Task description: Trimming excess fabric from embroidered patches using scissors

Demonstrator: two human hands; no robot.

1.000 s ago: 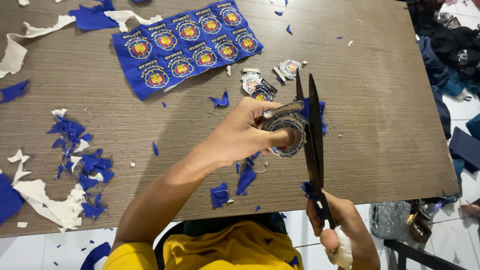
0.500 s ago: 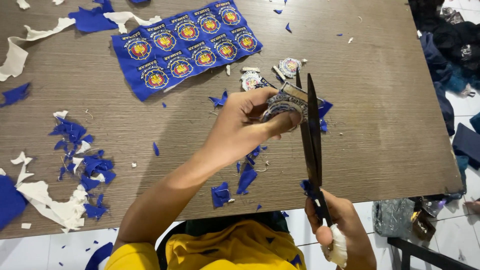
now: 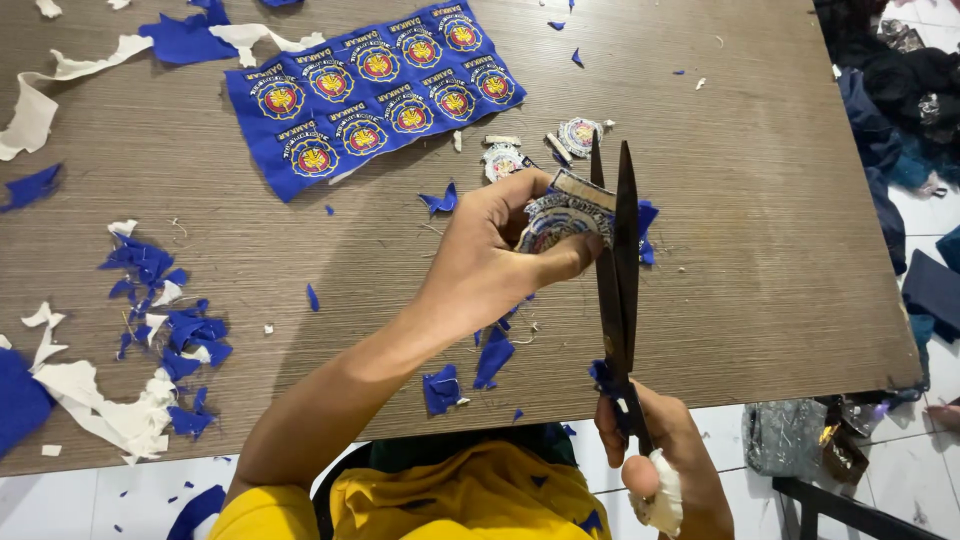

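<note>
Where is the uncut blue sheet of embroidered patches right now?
The blue patch sheet lies flat at the top centre of the head view, on the wooden table, beyond the left hand.

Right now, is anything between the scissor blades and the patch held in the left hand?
Nothing visible. The left hand pinches the patch right against the scissors, which the right hand holds by the handles. The blades look nearly shut at the patch's edge. The blue scraps lie on the table, off to the side.
</note>
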